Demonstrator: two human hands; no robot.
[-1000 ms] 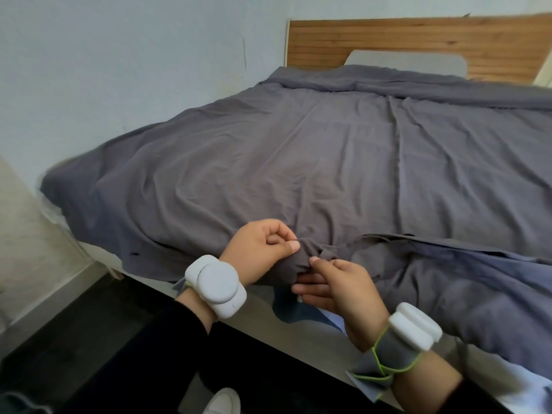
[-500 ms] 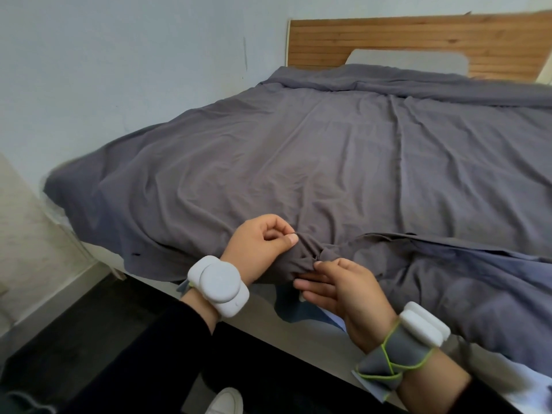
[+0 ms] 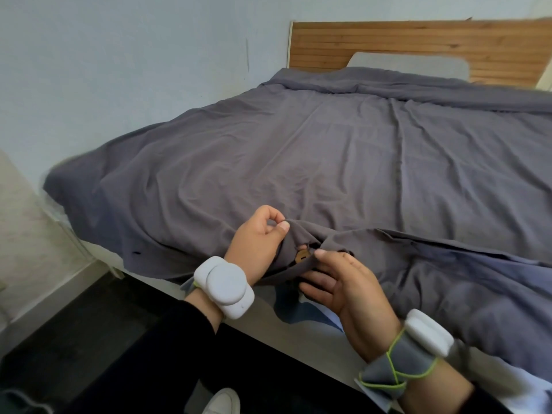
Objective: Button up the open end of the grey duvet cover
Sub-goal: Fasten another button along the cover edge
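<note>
Where the cover [image 3: 298, 162] spills over the foot of the bed, the right hand [image 3: 343, 282] pinches the hem, thumb on top, fingers curled beneath. Just left of the thumb sits a brown button [image 3: 301, 256], showing between folds. The left hand [image 3: 257, 243] nips a ridge of cloth between thumb and forefinger. The cover lies spread up the bed to the pillow [image 3: 409, 65] and headboard [image 3: 388, 43].

Judgement: cloth soft, light, limp; it slumps and hides the hole unless held taut. Best hold is the hem close beside button and hole. The button looks small and smooth, likely to slip.
</note>
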